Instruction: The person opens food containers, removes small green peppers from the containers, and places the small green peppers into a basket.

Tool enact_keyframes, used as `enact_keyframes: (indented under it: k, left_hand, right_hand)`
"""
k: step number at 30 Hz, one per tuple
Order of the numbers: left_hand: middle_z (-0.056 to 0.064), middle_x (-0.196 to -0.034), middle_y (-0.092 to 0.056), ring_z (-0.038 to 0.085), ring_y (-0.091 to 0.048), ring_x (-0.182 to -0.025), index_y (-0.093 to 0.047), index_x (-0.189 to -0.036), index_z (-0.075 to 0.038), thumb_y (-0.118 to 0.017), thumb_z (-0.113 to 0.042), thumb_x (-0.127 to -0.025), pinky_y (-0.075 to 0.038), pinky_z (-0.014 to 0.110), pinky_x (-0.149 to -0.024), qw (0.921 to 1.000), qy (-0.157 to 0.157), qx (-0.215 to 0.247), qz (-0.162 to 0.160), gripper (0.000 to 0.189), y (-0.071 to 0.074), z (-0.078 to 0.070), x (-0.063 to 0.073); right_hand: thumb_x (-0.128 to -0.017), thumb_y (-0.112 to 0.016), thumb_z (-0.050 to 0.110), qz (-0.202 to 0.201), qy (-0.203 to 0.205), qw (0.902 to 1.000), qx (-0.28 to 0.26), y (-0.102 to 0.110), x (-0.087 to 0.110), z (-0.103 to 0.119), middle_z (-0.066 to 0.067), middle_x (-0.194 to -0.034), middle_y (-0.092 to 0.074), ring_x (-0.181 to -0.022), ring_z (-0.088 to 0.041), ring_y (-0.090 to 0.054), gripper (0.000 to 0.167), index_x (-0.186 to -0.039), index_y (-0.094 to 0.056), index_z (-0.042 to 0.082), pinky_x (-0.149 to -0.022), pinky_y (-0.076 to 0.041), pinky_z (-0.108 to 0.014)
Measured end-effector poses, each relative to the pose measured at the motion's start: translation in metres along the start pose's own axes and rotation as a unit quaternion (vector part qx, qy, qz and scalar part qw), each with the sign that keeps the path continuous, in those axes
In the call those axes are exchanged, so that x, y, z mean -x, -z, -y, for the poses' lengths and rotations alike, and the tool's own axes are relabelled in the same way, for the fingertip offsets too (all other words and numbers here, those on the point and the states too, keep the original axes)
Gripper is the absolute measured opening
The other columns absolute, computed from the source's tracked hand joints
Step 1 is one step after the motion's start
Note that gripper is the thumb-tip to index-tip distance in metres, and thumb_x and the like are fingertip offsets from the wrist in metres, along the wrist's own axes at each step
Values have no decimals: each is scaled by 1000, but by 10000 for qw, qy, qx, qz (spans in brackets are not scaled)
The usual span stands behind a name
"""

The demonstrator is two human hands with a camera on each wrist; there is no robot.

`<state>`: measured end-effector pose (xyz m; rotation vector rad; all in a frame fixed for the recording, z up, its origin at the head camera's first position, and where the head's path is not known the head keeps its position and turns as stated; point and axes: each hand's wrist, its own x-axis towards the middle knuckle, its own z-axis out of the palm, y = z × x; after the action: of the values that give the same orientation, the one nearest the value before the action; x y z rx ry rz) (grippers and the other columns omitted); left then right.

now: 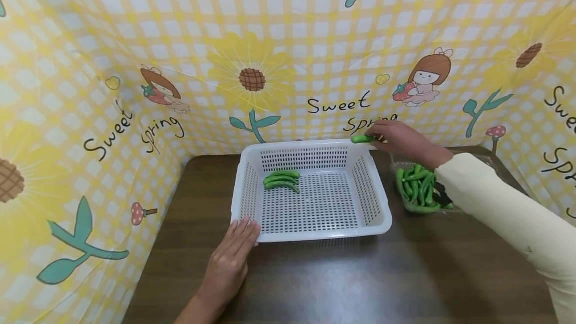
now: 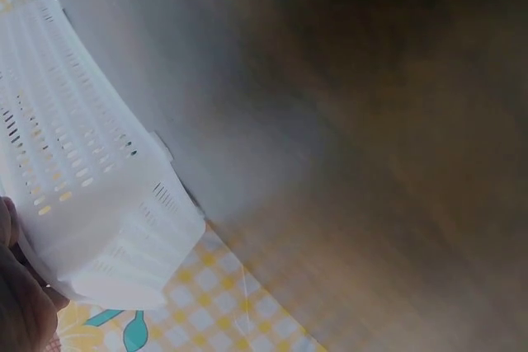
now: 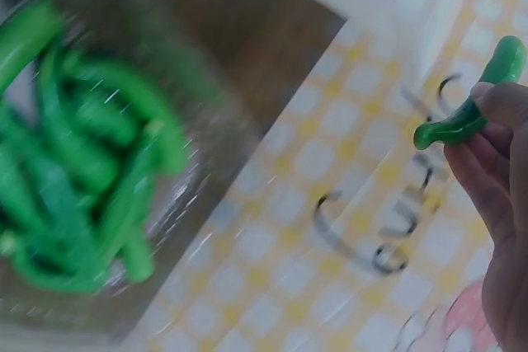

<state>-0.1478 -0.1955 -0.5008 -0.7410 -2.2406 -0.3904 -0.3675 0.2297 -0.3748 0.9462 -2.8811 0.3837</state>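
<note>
counter: dark wood-toned, running past the left side of the basket and broadly along its near side. left hand: fingers straight and together, resting on the near left corner of the basket rim. basket: white, perforated, its long side running left to right, far rim close to the patterned cloth. green peppers: a small group in the left part of the basket, side by side, long axes roughly left to right; slotted base shows between them and the right wall. held pepper: at the basket's far right corner, slightly bent, one end pointing left. right hand: thumb and fingertips pinching that pepper. clear container: right of the basket, a strip of counter between, filled with more peppers pointing various ways, partly under the forearm.
</note>
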Motion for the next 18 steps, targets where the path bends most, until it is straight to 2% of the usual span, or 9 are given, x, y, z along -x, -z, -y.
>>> enact_keyframes:
  k: [5,11,18]
  left_hand:
    - [21,-124,-72,37,-70,-118,-71,-122,4,-36,-18,-113,-53,51,-108,9999,81,25,94,43,1,-1,0]
    - [21,-126,-71,36,-68,-121,-71,-123,4,-36,-21,-113,-51,51,-111,9994,225,124,243,44,1,-1,0]
    - [22,-124,-72,37,-70,-119,-71,-122,5,-38,-21,-112,-47,48,-116,9994,244,228,26,43,-2,-3,-1]
  right_hand:
    - [-95,-73,9,-23,353,9993,-127,-6,-25,27,-9,-108,-68,-94,-23,-66,24,-119,-72,5,-80,-60,-42]
    - [-95,-74,11,-12,893,9960,-61,-20,-54,60,-5,-105,-68,-89,-16,-65,18,-113,-73,8,-76,-59,-33]
    - [-98,-69,11,490,1195,9916,73,-42,-82,99,-5,-105,-70,-89,-16,-65,15,-112,-74,8,-77,-60,-31]
